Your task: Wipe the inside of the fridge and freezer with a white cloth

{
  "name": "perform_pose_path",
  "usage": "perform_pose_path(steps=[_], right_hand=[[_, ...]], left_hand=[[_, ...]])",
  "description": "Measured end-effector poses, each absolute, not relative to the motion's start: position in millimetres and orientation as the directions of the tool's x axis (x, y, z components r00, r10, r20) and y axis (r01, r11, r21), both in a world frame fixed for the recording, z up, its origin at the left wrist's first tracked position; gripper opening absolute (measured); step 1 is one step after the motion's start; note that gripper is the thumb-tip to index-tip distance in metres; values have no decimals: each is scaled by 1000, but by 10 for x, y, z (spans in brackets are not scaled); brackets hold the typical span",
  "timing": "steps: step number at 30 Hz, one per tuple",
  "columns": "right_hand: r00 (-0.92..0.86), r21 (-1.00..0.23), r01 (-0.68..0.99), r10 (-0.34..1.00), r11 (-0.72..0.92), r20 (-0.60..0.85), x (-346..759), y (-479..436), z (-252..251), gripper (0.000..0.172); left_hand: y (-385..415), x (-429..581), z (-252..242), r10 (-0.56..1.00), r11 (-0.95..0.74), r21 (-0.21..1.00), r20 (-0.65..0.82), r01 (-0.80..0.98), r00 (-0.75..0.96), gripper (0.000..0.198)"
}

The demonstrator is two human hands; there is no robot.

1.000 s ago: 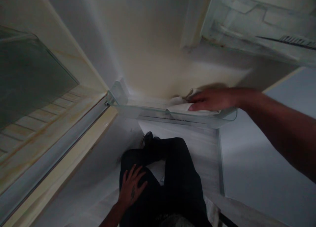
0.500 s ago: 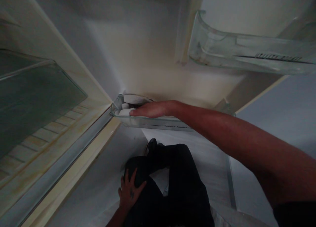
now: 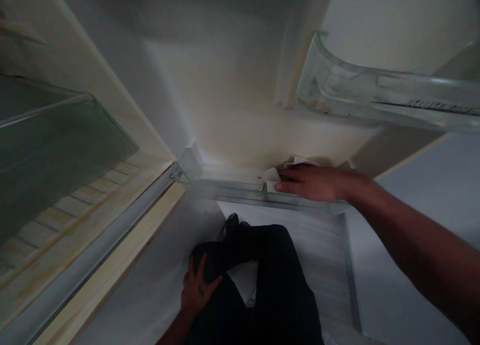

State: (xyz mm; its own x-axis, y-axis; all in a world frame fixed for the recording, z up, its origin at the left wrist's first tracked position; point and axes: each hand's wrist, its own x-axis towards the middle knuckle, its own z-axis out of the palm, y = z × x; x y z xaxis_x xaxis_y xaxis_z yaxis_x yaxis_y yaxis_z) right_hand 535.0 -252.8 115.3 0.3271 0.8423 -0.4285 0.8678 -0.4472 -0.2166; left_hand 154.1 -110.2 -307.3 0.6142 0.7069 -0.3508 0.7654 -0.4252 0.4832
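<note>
My right hand (image 3: 317,181) presses a white cloth (image 3: 270,177) down inside the lower clear door bin (image 3: 225,189) of a fridge door. Cloth shows in front of the fingertips and behind the hand, bunched against the door's inner panel (image 3: 232,110). The palm side and part of the fingers are hidden. Spread over my left knee, my left hand (image 3: 198,289) rests on the dark trousers (image 3: 221,265) with nothing in it.
An upper clear door bin (image 3: 375,92) juts out at the right. On the left are a glass shelf (image 3: 67,150) and the ribbed, yellow-stained fridge wall (image 3: 78,205), edged by a grey door seal (image 3: 105,250). Below the door lies a pale floor (image 3: 318,255).
My right hand has slid with the cloth from the left end of the lower bin toward its right end. My left hand stays on the knee. The view has shifted slightly.
</note>
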Motion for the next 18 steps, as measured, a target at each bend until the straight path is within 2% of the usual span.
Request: perform_pose_path(steps=[3,9,12,15,18], right_hand=[[323,-165,883,824,-439,-466,5240,-2177,1168,77],[204,-146,934,821,-327,-533,4977,-1508,1191,55],[104,-200,949,841,-244,-531,4875,-1140,1099,48],[-20,-294,947,892,-128,-452,4794,-796,1013,46],[-62,-334,939,916,-81,-397,4769,-625,994,48]], left_hand=[[-1088,1531,-3088,715,-422,474,-350,773,605,96],[-1063,1516,-3139,713,-417,491,-345,765,610,97],[-1068,1536,-3101,717,-400,476,-370,783,591,96],[-1086,1566,-3041,722,-392,464,-380,794,578,95],[-1106,1586,-3004,723,-382,464,-388,799,571,94]])
